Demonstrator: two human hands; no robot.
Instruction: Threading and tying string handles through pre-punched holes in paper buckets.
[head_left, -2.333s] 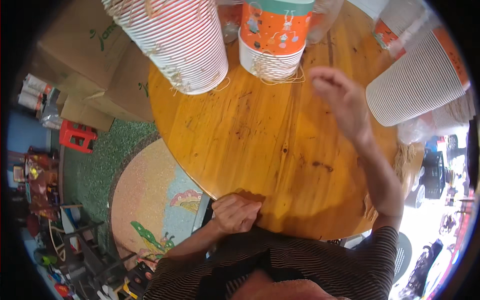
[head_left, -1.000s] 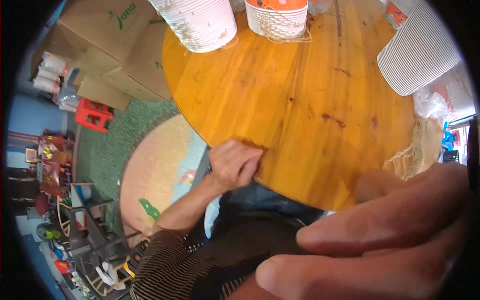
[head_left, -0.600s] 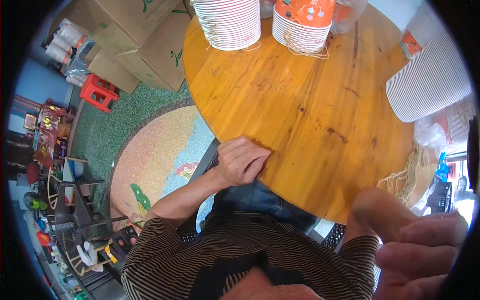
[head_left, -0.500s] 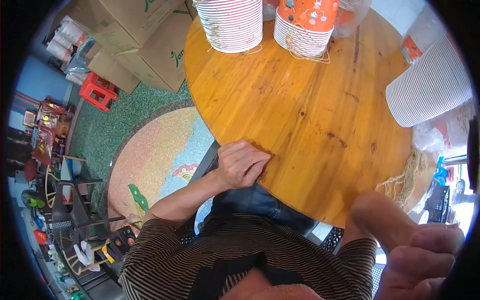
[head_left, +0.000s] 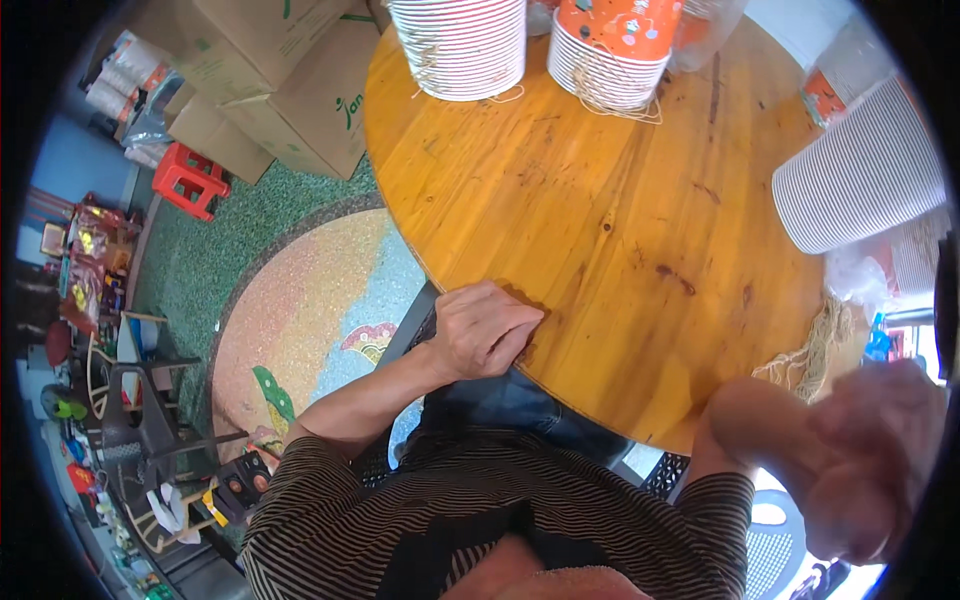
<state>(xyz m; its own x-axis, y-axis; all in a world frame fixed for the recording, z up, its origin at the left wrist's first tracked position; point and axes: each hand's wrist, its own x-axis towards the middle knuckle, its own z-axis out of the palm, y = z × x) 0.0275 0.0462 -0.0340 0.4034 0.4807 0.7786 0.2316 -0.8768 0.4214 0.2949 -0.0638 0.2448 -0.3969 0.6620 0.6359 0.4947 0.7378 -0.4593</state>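
My left hand (head_left: 485,325) rests as a loose fist on the near left edge of the round wooden table (head_left: 600,270). No object shows in it. On the right, my right hand (head_left: 875,465) is raised close to the camera, its elbow bent by the table's near right edge. Motion smears its fingers, so what it holds, if anything, cannot be made out. Nearest to it on the tabletop lies a loose bundle of thin tan string (head_left: 815,345). Further up the right side, a tilted stack of white paper cups (head_left: 855,170) leans at the edge.
Two more stacks stand at the far side: white paper tubs (head_left: 460,50) and orange-and-white tubs (head_left: 612,70) with string around them. Left of the table are cardboard boxes (head_left: 300,110), a red plastic stool (head_left: 190,180) and a dark chair (head_left: 145,410). A grey chair (head_left: 775,540) is at lower right.
My right hand has turned and shifted upward a little at the right edge, blurring. My left hand stays put on the table edge. The view has shifted slightly.
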